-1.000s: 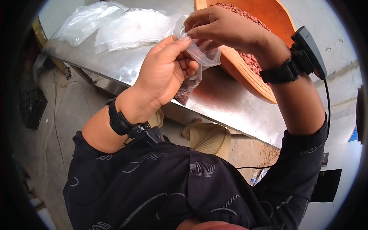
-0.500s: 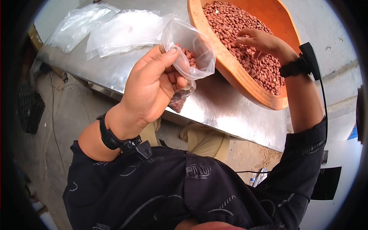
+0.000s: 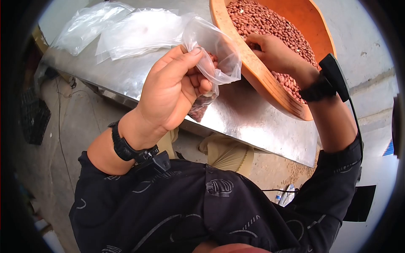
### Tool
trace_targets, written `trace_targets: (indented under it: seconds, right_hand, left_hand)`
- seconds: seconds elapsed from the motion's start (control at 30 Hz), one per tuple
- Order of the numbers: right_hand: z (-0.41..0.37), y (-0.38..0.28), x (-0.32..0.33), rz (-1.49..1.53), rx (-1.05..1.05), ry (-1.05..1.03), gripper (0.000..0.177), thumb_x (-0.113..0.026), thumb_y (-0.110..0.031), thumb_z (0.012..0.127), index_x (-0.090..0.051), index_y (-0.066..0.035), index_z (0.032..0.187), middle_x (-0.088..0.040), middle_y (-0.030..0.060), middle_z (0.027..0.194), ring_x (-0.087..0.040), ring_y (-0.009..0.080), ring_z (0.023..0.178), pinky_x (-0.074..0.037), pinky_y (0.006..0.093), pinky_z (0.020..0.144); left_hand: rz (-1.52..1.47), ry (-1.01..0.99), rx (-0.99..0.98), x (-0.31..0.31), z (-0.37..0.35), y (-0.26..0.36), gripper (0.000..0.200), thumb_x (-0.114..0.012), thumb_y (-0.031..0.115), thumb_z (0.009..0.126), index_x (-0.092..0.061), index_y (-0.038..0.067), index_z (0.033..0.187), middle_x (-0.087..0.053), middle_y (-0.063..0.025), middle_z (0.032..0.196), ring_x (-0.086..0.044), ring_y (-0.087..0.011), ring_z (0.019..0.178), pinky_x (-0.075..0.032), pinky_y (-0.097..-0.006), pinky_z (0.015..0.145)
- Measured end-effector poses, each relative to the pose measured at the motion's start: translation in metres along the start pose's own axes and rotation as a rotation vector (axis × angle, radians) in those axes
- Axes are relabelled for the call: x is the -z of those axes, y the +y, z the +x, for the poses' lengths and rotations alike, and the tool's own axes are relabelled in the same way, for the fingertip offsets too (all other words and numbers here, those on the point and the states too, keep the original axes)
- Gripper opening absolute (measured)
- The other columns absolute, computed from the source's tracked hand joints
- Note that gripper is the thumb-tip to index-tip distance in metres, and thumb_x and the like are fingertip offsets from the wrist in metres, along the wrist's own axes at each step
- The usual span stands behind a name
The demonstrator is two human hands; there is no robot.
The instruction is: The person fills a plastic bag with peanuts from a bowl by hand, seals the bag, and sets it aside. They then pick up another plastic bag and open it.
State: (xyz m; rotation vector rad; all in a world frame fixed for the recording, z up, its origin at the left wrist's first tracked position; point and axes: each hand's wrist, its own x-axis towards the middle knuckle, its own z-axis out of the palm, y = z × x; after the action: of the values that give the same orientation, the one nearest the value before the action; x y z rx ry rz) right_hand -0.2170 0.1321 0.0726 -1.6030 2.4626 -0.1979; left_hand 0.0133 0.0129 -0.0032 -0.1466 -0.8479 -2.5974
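Note:
My left hand [image 3: 171, 86] grips a clear plastic bag [image 3: 225, 63] by its rim, thumb pressed against the fingers. The bag's mouth gapes toward the right, and reddish-brown peanuts [image 3: 197, 113] lie in its lower part. Inside a tilted orange basin [image 3: 265, 82], my right hand [image 3: 274, 52] reaches over a heap of loose peanuts [image 3: 270, 17], close to the near wall. Its fingers are curled downward and partly hidden, so what lies in them does not show. A black band with a device sits on each wrist.
On the metal table [image 3: 253, 124], flat stacks of clear plastic bags [image 3: 139, 31] lie at the back left. A dark crate [image 3: 36, 120] stands on the floor at left. Scattered bits [image 3: 297, 170] litter the floor beyond the table's near edge at right.
My right hand has moved left and toward the basin's near wall, its fingers curling in from a looser spread. My left hand and the bag have shifted only slightly.

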Motion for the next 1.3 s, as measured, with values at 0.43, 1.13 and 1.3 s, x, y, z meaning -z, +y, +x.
trace_targets:
  seconds: [0.43,1.13,1.3]
  right_hand:
    - [-0.008,-0.101,0.052,0.447,0.044,-0.109,0.011,-0.053,-0.008,0.091,-0.061,0.000,0.092,-0.055,0.0018,0.072,-0.051,0.0078,0.056,-0.042,0.0226,0.050]
    - [-0.010,0.095,0.088,-0.042,-0.622,-0.007,0.040,-0.056,-0.035,0.091,-0.056,0.000,0.110,-0.059,0.0064,0.092,-0.059,0.0161,0.067,-0.054,0.0333,0.057]
    - [-0.015,0.138,0.075,-0.091,-0.743,0.043,0.046,-0.055,-0.040,0.090,-0.053,-0.002,0.116,-0.060,0.0145,0.102,-0.063,0.0273,0.078,-0.056,0.0465,0.062]
  left_hand:
    - [0.024,0.007,0.008,0.002,0.001,-0.002,0.012,-0.050,0.016,0.096,-0.054,0.006,0.091,-0.063,-0.0052,0.083,-0.057,-0.0106,0.066,-0.047,-0.0257,0.063]
    - [-0.026,0.008,-0.006,0.001,-0.004,-0.001,0.017,-0.049,0.016,0.097,-0.057,0.002,0.098,-0.062,-0.0062,0.086,-0.057,-0.0111,0.066,-0.048,-0.0236,0.063]
    - [-0.043,0.007,-0.002,0.000,-0.001,-0.002,0.017,-0.048,0.016,0.097,-0.056,0.002,0.100,-0.062,-0.0065,0.085,-0.057,-0.0108,0.066,-0.048,-0.0234,0.063]
